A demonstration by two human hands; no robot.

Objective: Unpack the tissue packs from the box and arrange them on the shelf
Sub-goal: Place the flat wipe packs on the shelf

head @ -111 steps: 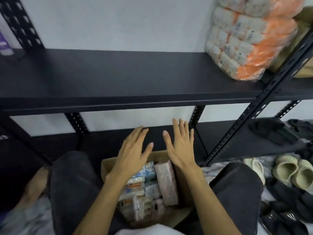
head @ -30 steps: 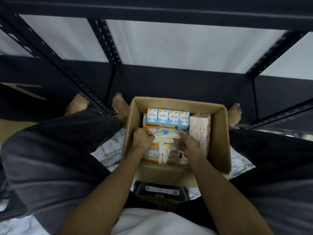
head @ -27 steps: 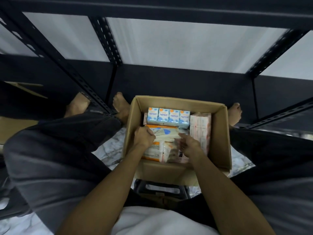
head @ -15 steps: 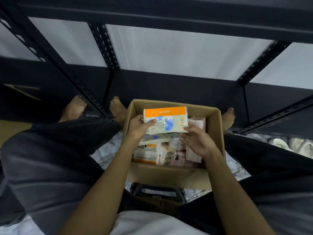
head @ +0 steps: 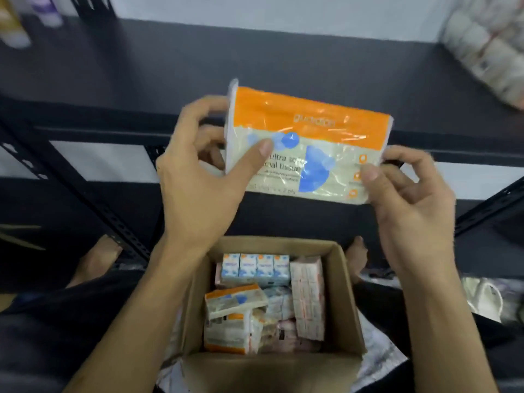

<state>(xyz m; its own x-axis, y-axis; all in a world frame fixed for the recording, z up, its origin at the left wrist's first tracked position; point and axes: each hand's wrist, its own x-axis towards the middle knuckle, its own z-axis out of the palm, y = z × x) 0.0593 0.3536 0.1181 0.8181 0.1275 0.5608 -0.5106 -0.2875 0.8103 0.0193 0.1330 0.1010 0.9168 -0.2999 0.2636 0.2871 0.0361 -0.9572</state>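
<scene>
The orange tissue pack [head: 306, 143] is pinched at its ends by left hand [head: 198, 177] and right hand [head: 408, 199]; it should be laid flat, well back on the shelf [head: 255, 61].

blurred bottles [head: 14, 21] top left.

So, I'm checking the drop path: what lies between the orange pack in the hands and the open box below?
In the head view, nothing lies between the orange tissue pack and the box; behind the gap is only the dark lower shelf.
</scene>
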